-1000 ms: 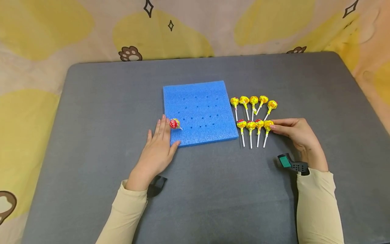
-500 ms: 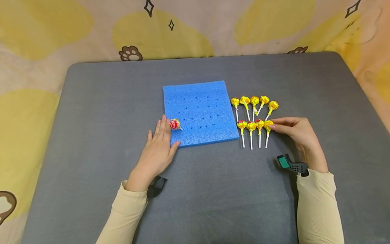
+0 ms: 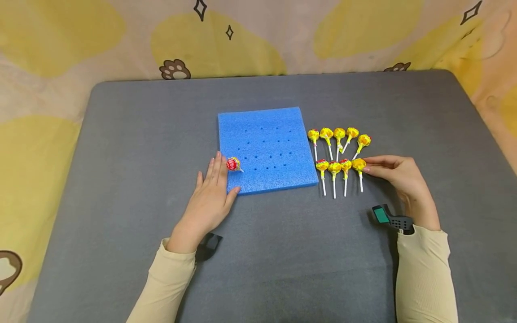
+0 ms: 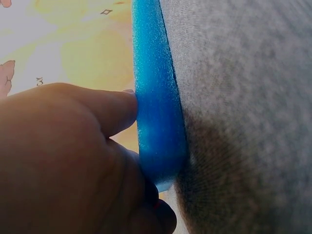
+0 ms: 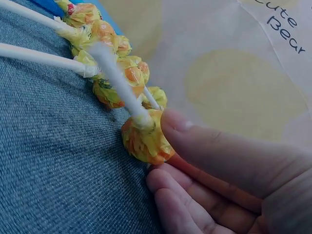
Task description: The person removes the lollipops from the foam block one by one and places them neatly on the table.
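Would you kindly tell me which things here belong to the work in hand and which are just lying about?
In hand:
blue foam board with holes
yellow-wrapped lollipops
lollipop standing in the board
left hand
right hand

Lying about:
grey table mat
yellow patterned cloth

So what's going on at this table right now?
A person's left hand rests against the near left corner of a blue foam board, where one lollipop already stands. Their right hand pinches the head of the rightmost lollipop in the near row of loose ones lying on the grey table.
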A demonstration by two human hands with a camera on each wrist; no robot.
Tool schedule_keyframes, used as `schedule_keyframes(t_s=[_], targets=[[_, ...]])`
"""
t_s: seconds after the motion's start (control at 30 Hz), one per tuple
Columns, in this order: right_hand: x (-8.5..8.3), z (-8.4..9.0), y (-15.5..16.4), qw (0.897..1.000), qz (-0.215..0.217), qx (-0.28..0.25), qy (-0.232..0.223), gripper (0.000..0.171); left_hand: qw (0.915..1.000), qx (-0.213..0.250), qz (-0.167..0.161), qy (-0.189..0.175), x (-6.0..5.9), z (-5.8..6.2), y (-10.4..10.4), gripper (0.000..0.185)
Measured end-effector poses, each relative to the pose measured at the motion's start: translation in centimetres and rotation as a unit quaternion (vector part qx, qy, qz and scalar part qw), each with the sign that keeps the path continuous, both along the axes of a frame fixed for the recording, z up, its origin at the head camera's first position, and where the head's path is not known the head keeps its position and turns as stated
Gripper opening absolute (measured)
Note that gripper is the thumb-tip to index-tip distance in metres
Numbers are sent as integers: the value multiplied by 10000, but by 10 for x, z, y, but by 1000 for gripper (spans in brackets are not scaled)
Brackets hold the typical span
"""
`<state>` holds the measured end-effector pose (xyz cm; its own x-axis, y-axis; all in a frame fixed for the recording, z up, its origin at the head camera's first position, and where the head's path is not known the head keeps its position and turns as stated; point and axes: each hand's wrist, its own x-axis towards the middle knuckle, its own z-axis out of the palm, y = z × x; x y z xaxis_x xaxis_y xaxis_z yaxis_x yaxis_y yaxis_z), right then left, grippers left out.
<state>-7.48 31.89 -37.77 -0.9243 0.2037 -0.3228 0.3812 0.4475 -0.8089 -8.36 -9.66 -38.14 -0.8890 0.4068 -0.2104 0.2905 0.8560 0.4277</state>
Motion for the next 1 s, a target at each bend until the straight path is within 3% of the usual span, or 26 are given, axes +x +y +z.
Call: schedule_keyframes(t_s=[0.23,0.37,0.5,0.63,0.83,1.0], targets=[[1,0,2,9995,-102,-143,276,16,10000,9,-31,40,-1,1,2,74],[2,0,5,9910,-206,-1232,476,13,10000,5,-48,51,-2,1,3,75],[4,0,6,9614,-449,-2634,658,15,10000,17,-53,49,-1,1,2,76],[5,3,4,9367,-570,-3315,970,18,10000,36,-50,42,1,0,1,76],[-2,15,-3,9111,-576,-3852,1349,19,10000,72,-9,41,1,-1,0,76],[-8,22,-19,8803,31,-4422,1717,23,10000,29,3,31,2,-2,0,76]])
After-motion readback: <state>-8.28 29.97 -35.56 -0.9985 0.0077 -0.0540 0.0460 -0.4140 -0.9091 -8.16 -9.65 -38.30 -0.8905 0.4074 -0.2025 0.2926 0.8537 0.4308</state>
